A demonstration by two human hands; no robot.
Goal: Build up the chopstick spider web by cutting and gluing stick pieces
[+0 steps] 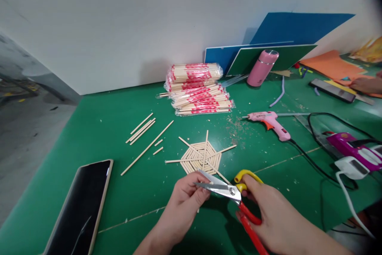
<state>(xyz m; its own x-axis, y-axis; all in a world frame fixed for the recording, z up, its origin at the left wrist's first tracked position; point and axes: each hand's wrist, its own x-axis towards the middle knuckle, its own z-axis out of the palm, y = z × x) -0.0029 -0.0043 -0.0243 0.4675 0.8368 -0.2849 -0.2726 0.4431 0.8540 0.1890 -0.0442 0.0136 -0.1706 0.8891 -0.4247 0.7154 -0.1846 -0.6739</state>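
Observation:
My right hand (pixel 268 211) grips scissors (pixel 229 190) with one yellow and one red handle, blades pointing left. My left hand (pixel 185 203) is closed in a pinch right at the blade tips; a thin wooden stick seems to be held there, mostly hidden by the fingers. Just beyond the hands lies a flat hexagonal web of wooden sticks (pixel 201 157) with spokes sticking out past its edge.
Loose sticks (pixel 143 129) lie on the green table (pixel 104 119). Wrapped chopstick bundles (pixel 198 90), a pink glue gun (pixel 268 121) with black cord, a pink bottle (pixel 262 68), a phone (pixel 80 207), a purple tool (pixel 355 151), coloured boards, and another person's hand (pixel 364 84) are around.

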